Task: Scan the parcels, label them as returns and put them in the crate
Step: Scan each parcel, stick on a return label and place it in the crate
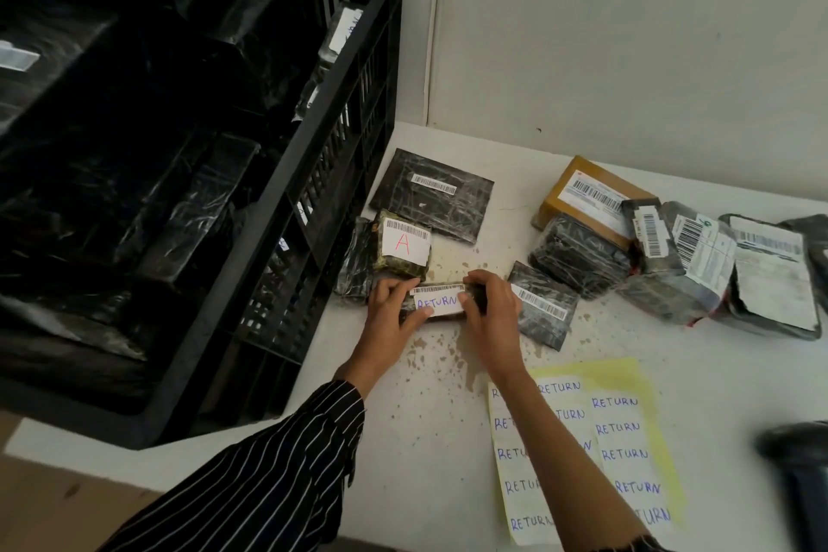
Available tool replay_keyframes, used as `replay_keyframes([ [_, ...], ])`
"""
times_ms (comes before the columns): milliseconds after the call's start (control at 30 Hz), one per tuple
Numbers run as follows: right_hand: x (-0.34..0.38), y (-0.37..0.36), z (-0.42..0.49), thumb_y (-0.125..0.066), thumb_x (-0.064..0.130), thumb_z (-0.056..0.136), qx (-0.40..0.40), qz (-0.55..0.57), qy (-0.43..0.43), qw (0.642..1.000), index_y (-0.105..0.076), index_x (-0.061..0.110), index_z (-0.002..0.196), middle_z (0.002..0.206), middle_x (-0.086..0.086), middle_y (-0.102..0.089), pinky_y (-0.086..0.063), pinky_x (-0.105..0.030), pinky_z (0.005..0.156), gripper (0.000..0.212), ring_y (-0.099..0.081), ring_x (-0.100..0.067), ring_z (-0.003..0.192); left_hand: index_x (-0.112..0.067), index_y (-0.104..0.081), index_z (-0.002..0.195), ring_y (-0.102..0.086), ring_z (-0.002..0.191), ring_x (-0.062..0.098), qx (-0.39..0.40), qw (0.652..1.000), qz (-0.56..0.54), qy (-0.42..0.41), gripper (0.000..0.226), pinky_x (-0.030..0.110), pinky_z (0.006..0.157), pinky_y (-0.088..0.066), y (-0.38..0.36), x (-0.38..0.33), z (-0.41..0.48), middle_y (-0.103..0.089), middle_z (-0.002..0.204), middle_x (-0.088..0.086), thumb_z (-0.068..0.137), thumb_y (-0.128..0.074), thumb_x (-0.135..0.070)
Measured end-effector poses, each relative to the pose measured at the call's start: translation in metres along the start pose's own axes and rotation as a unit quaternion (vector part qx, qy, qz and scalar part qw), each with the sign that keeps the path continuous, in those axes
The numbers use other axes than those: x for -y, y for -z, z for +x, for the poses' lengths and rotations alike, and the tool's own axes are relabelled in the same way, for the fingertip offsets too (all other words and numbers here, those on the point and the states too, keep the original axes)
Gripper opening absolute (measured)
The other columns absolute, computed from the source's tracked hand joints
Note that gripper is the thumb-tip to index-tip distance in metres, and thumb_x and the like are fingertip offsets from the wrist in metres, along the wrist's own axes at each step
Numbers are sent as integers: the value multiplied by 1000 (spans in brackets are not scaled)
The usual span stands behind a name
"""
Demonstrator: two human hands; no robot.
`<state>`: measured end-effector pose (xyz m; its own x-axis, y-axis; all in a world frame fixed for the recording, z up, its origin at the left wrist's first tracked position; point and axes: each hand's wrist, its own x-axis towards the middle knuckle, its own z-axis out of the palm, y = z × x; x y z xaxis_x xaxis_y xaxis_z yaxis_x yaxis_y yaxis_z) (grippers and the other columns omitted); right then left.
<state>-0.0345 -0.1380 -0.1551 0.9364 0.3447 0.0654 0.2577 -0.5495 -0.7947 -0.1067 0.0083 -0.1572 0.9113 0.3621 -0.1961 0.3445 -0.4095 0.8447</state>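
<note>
Head view: left hand (pixel 390 310) and right hand (pixel 490 311) are gripping a small black wrapped parcel (pixel 441 288), pressing its white RETURN label (pixel 438 304).

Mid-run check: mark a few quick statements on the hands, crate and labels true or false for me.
1. The left hand and right hand both hold the small parcel bearing a RETURN label. True.
2. The crate is empty. False: black wrapped parcels lie in it.
3. The label sheet lies partly under the right arm. True.
4. The parcel marked A sits in the crate. False: it lies on the table.
</note>
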Motion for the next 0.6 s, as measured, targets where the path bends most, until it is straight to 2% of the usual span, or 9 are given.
replay_keyframes([
  [133,-9,14,0,-61,32,85,83,-12,58,995,-55,14,118,113,4,-57,-34,-32,90,38,-48,-12,104,-12,-39,143,-30,124,17,36,998,52,-16,56,19,104,-25,7,2,1,-36,128,8,92,-60,-24],
  [233,-9,16,-1,-58,31,85,92,-10,69,993,-55,15,116,112,6,-56,-41,-43,90,35,-49,-13,104,-13,-33,146,-29,127,17,71,996,53,-2,58,17,104,-23,11,-3,2,-35,132,8,94,-57,-22],
  [333,-2,18,0,-58,30,83,107,-28,57,992,-57,14,115,116,1,-57,-39,-49,94,36,-49,-19,108,-15,-32,147,-29,128,16,96,993,70,4,59,19,104,-23,19,-6,3,-35,133,6,94,-57,-24],
  [467,-1,26,-4,-57,40,81,97,-108,17,989,-61,18,115,133,-12,-46,-27,-48,103,41,-37,-31,126,-16,-40,141,-31,127,18,87,992,91,7,55,24,103,-27,20,-23,-1,-38,132,4,91,-61,-24],
  [533,4,37,-9,-60,33,86,96,-66,4,993,-59,21,113,136,-12,-39,-36,-47,103,30,-34,-29,128,-16,-43,138,-35,124,19,70,994,86,4,51,26,101,-32,18,-35,-9,-40,130,2,91,-61,-26],
  [567,8,43,-12,-63,25,88,97,-33,7,995,-57,24,111,137,-9,-36,-42,-40,102,24,-35,-25,127,-16,-44,137,-37,122,19,56,995,79,4,50,28,100,-35,17,-41,-14,-40,129,1,91,-61,-27],
  [600,14,50,-14,-63,19,90,94,-7,13,996,-54,28,110,136,-3,-33,-44,-27,99,24,-36,-20,127,-18,-45,137,-39,121,19,40,997,67,5,48,30,99,-39,18,-48,-20,-40,129,0,92,-60,-28],
])
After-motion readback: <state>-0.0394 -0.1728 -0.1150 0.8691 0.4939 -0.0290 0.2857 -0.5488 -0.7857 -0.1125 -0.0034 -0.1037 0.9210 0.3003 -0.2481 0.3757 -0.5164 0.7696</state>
